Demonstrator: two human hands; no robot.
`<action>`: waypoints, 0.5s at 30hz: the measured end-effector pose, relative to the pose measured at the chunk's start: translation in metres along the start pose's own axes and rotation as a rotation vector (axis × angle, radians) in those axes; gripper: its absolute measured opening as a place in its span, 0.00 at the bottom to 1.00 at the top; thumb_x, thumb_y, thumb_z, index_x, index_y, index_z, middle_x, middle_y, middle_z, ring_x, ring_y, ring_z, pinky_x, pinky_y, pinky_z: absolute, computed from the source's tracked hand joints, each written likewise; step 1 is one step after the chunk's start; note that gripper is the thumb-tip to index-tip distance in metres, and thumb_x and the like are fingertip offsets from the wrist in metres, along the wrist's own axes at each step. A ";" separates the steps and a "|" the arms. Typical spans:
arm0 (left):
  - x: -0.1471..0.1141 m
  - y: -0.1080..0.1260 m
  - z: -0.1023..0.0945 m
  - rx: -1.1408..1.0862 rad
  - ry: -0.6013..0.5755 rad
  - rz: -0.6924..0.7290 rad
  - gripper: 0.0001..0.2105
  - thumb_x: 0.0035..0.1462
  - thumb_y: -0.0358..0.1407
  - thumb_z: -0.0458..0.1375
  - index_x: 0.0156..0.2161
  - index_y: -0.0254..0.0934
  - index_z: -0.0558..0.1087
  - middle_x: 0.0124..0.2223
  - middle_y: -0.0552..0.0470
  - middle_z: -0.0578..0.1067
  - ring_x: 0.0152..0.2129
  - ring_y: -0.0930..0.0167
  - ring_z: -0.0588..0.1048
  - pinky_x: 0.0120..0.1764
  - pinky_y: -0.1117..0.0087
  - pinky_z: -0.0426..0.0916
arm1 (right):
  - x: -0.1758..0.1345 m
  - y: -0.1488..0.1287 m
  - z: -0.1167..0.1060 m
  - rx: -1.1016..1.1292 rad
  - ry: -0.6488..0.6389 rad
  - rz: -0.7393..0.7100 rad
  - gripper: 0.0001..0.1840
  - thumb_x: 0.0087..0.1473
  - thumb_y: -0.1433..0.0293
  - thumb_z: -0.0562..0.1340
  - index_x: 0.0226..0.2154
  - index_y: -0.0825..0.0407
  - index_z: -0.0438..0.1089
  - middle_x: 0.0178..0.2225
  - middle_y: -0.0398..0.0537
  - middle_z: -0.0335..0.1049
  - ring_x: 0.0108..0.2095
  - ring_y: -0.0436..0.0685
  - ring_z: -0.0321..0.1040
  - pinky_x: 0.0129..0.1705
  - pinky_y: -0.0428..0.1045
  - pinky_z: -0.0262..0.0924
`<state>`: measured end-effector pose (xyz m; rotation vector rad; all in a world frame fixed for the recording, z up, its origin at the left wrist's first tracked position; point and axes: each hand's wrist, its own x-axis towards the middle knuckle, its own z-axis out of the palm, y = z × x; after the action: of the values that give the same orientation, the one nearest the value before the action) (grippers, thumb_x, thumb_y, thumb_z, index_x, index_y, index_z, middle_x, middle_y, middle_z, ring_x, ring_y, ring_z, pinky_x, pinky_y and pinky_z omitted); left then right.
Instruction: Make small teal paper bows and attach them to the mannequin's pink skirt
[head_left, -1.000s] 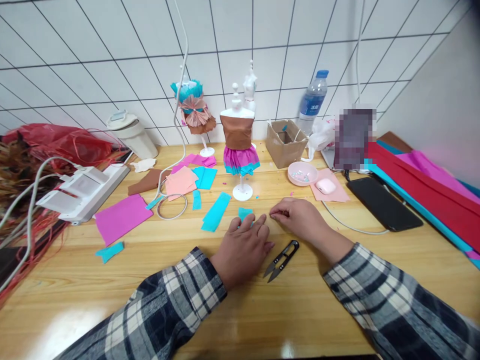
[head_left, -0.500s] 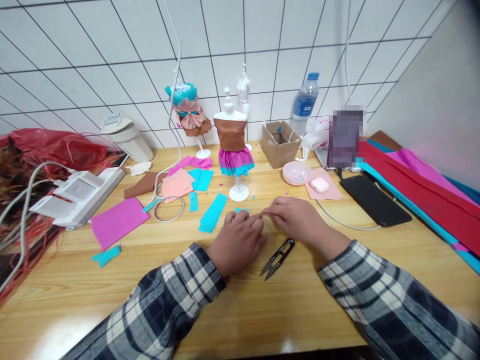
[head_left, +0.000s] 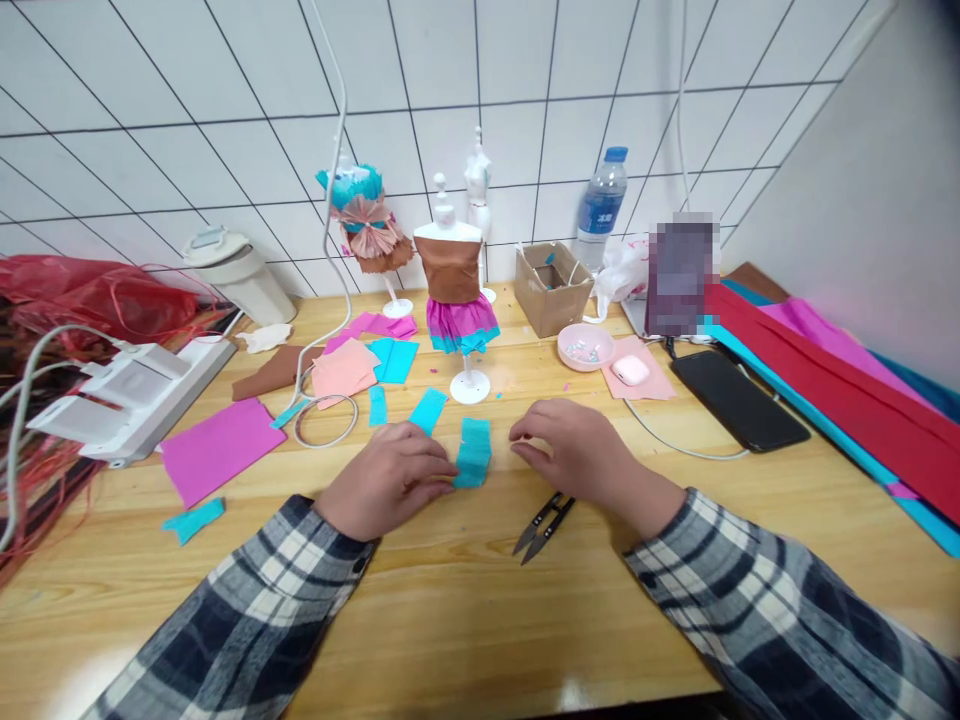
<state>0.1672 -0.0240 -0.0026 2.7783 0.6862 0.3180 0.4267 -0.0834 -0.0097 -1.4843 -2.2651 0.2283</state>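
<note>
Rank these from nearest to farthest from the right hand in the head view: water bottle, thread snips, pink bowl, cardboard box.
1. Thread snips, partly hidden by the right hand.
2. Pink bowl, beyond the hand.
3. Cardboard box, behind the bowl.
4. Water bottle, back by the tiled wall.

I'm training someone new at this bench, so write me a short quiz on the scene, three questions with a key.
1. Which lies between the left hand and the right hand? A: bowl. B: teal strip. C: phone.
2. True or false: both blades of the snips can be seen.
3. What colour is the top on the front mannequin?
Key: 1, B; 2, true; 3, brown.
</note>
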 end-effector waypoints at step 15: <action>0.008 0.032 0.013 0.097 -0.068 -0.156 0.09 0.59 0.35 0.54 0.36 0.42 0.78 0.35 0.52 0.77 0.36 0.66 0.73 0.39 0.64 0.64 | 0.007 -0.039 0.026 -0.127 -0.230 0.020 0.10 0.59 0.68 0.55 0.32 0.50 0.71 0.32 0.46 0.70 0.36 0.55 0.65 0.36 0.49 0.54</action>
<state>0.1916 -0.0502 -0.0035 2.7892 0.9178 0.1629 0.3806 -0.0904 -0.0174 -1.6191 -2.4870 0.2778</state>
